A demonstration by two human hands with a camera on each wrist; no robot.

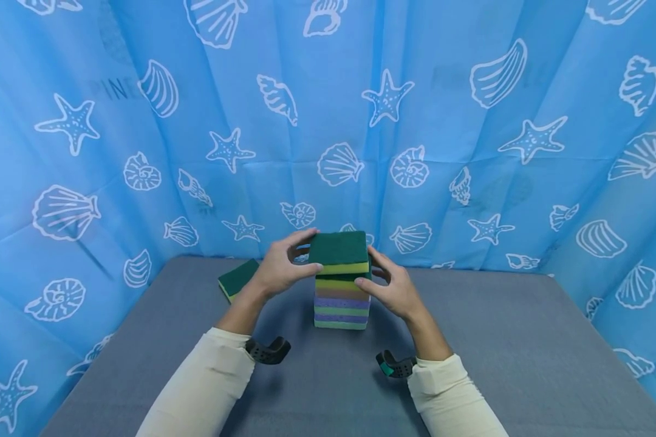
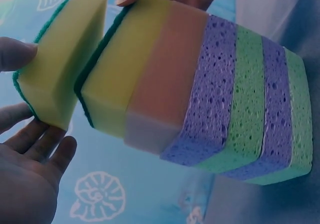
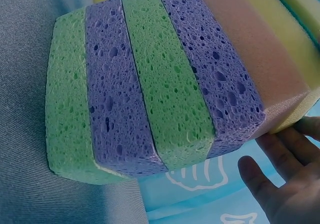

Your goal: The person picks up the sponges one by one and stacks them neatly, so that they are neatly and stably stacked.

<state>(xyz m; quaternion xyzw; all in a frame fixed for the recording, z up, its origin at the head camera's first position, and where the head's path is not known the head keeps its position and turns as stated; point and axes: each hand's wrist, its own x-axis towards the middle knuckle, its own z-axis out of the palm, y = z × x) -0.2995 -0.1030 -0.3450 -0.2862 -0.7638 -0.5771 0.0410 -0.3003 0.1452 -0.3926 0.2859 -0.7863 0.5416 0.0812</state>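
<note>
A scouring sponge (image 1: 339,247), yellow with a dark green pad on top, is gripped by my left hand (image 1: 281,267), thumb at the front and fingers at the back. In the left wrist view, a narrow gap separates this sponge (image 2: 72,59) from the stack. Below it rises an upright stack of sponges (image 1: 341,309): porous green and purple ones alternate at the bottom, then a pinkish-brown one (image 3: 250,39), then another yellow scouring sponge (image 2: 125,59) with its green pad uppermost. My right hand (image 1: 396,291) holds that upper yellow sponge by its right side, thumb in front.
Another green and yellow scouring sponge (image 1: 237,278) lies on the grey table (image 1: 317,388) behind my left wrist. A blue curtain (image 1: 328,121) with white shells and starfish hangs behind the table and at both sides.
</note>
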